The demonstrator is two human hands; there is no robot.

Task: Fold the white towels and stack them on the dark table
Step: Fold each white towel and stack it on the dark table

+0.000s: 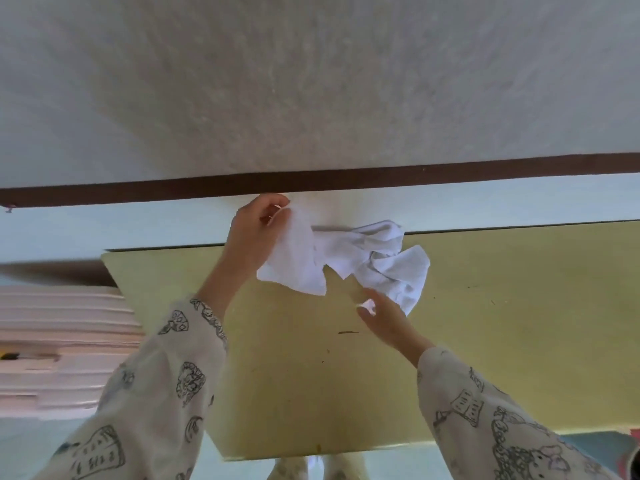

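Towel [346, 258], crumpled and still unfolded at frame centre: my left hand [254, 237] is pinching one corner, my right hand [384, 317] pinching another; no stack is showing.

Pale textured wall [311, 81] fills the top, dark brown band [346, 181] running across its base. Pink stacked slabs [62, 344] at left, small yellow-black object [8, 356] lying on them, too blurred to identify. Light floor [41, 441] below. Patterned sleeves [149, 393] at bottom.
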